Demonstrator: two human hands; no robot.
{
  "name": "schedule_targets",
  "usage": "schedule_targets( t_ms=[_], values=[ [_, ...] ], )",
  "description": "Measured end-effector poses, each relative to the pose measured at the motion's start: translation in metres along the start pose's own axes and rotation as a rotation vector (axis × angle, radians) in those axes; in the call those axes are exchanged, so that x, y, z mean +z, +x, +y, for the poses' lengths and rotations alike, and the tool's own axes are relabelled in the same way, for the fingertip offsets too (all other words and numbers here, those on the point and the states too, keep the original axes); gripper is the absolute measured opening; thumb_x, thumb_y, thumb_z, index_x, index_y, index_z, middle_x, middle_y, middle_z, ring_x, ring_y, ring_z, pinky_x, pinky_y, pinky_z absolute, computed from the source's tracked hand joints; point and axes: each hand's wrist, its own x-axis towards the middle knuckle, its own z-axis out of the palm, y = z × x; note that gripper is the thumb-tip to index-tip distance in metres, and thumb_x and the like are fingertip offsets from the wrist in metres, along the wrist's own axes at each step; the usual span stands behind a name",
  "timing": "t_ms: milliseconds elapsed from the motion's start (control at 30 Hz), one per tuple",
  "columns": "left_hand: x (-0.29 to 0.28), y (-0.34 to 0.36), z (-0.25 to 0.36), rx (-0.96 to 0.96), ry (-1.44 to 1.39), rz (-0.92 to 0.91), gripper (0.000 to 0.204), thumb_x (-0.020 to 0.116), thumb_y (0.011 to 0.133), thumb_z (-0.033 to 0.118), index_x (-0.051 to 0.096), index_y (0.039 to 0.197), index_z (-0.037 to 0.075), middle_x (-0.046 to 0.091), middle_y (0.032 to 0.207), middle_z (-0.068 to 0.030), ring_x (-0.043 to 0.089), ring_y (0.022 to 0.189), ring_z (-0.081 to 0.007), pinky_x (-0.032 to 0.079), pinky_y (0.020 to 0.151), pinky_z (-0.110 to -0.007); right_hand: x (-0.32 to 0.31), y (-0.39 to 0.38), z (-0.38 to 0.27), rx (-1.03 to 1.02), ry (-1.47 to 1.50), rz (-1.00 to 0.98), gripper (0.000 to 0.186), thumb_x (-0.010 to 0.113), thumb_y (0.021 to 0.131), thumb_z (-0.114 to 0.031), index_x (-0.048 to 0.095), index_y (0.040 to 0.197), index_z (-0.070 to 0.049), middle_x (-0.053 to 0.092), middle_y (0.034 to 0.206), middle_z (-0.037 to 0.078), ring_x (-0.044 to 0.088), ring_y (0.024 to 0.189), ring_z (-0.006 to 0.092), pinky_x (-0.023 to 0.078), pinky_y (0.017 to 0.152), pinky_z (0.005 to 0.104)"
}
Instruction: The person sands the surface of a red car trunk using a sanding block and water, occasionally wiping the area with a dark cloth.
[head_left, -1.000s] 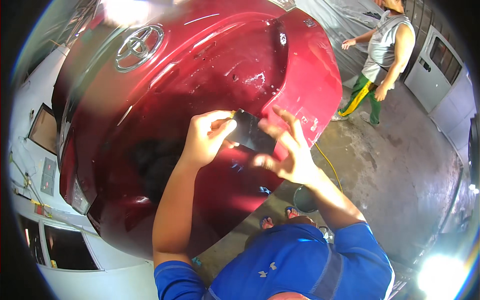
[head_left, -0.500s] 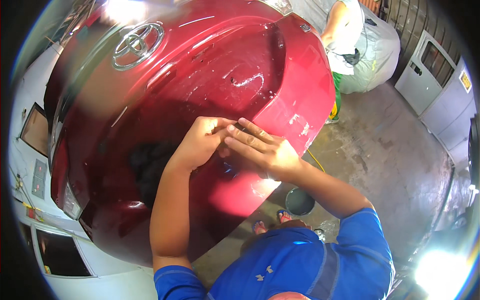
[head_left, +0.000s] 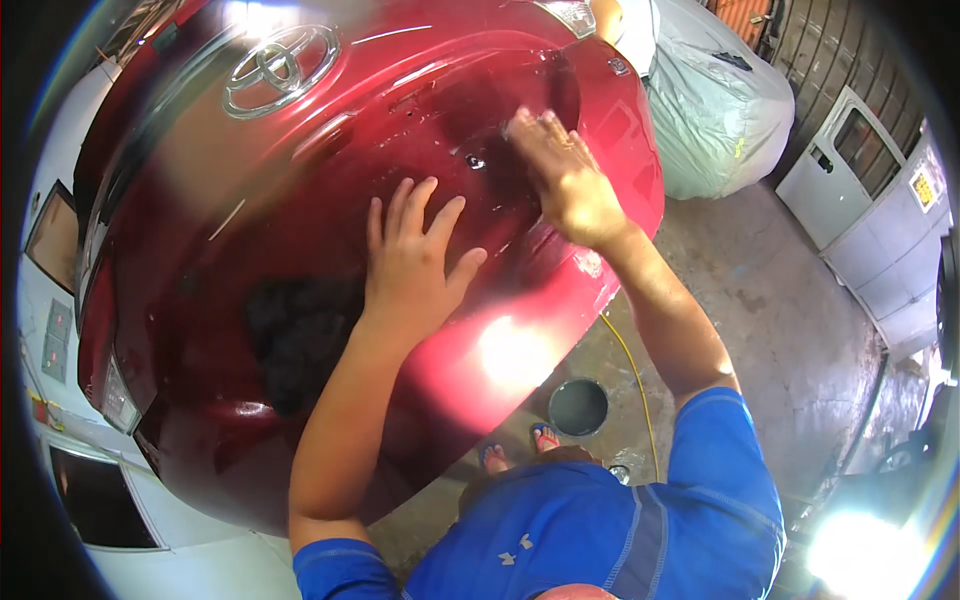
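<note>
A glossy red car panel (head_left: 300, 210) fills most of the view, with a round chrome emblem (head_left: 281, 70) toward its upper left. My left hand (head_left: 415, 270) is over the middle of the panel, fingers spread and nothing in it; I cannot tell whether it touches the paint. Farther up and to the right, my right hand (head_left: 568, 185) lies flat over the recessed part, fingers stretched out and blurred at the tips. Just left of it, a small hole (head_left: 474, 161) shows in the panel, with wet-looking specks around.
A dark bucket (head_left: 578, 407) stands on the floor by my feet, near a yellow hose or cord (head_left: 637, 370). Beyond the panel are a covered car (head_left: 720, 110) and part of another person (head_left: 637, 25). A loose pale car door (head_left: 850, 165) stands at right.
My hands were together over the panel's near right part; they have come apart. The right has moved up and away, the left has spread its fingers. The other person has shifted farther off.
</note>
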Motion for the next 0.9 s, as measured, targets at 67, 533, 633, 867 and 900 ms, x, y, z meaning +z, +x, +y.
schedule_targets(
  t_ms=[67,533,633,867,900],
  values=[
    [-0.004,-0.008,-0.004,-0.063,0.063,-0.127,0.064,0.068,0.100,0.044,0.055,0.151,0.007,0.039,0.164,-0.0198,0.030,0.157,-0.0408,0.017,0.128,-0.064,0.015,-0.022,-0.001,-0.130,-0.015,-0.194,0.056,0.053,0.106,-0.021,0.044,0.160,-0.006,0.041,0.167,0.018,0.037,0.156,0.0385,0.026,0.128,0.0602],
    [-0.001,-0.005,0.008,-0.064,0.053,-0.105,0.064,0.070,0.099,0.042,0.056,0.150,0.006,0.042,0.164,-0.0197,0.035,0.155,-0.0386,0.018,0.128,-0.062,0.012,-0.013,0.025,-0.237,0.094,-0.222,0.055,0.050,0.113,-0.033,0.045,0.158,-0.001,0.050,0.161,0.019,0.044,0.152,0.0349,0.034,0.126,0.0475],
    [-0.004,0.000,0.005,-0.126,-0.140,0.020,0.064,0.076,0.096,0.036,0.057,0.149,0.005,0.048,0.159,-0.0203,0.045,0.147,-0.0421,0.028,0.126,-0.059,-0.015,0.005,-0.010,0.128,0.810,-0.123,0.058,0.042,0.116,-0.042,0.049,0.156,-0.001,0.062,0.147,0.016,0.060,0.133,0.0233,0.047,0.114,0.0388],
    [-0.019,0.041,0.014,-0.484,-1.070,-0.132,0.030,0.075,0.101,0.012,0.069,0.124,-0.006,0.074,0.112,-0.0126,0.069,0.097,-0.0100,0.056,0.082,-0.027,-0.033,-0.035,-0.049,0.409,1.569,-0.206,0.055,0.048,0.115,-0.037,0.054,0.150,0.005,0.070,0.133,0.015,0.065,0.122,0.0188,0.051,0.107,0.0358],
    [-0.017,0.043,0.012,-0.470,-0.998,-0.197,0.025,0.074,0.101,0.011,0.072,0.119,-0.006,0.076,0.103,-0.0098,0.070,0.090,-0.0088,0.056,0.078,-0.026,-0.031,-0.040,-0.048,0.427,1.554,-0.207,0.053,0.049,0.115,-0.035,0.054,0.149,0.005,0.070,0.133,0.015,0.065,0.122,0.0189,0.051,0.107,0.0358]
  ],
)
